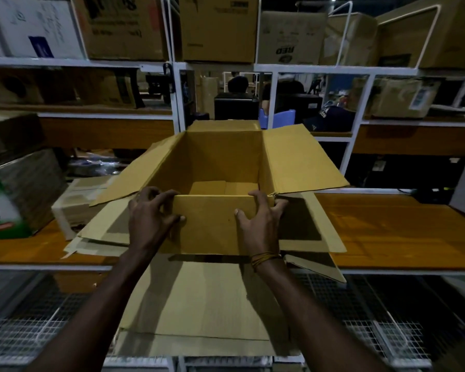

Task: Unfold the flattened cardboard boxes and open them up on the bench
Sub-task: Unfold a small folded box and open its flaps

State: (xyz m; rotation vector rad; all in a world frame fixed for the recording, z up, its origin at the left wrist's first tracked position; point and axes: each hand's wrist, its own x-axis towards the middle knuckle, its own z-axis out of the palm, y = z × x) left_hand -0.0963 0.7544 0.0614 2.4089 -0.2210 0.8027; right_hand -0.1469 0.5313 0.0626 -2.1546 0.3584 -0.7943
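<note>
**Open box on the orange bench**

Across the back of my view run the white metal shelves point(215, 66), packed with brown cartons point(218, 28) and one white carton point(32, 25) at upper left. Below them lies the orange bench point(403, 232), where a green-and-white printed box point(3, 208) crowds the left end and a white thing at the far right is cut off by the edge. Through the shelving gap I can make out dark shapes and a blue bin point(279, 118), though it is too dim to say more.

On the bench, centred before me, stands the cardboard box point(220, 167), upright and opened, with its side flaps spread outward and the far flap standing up. It sits on a pile of flattened cardboard point(199, 304) that hangs over the bench's front edge (how many sheets, I cannot tell).

My left hand point(151, 213) grips the near wall's left corner, fingers curled over the rim. My right hand point(261, 218) grips the right corner likewise, thumb pressed on the outer face, a corded band point(263, 257) at the wrist.
</note>
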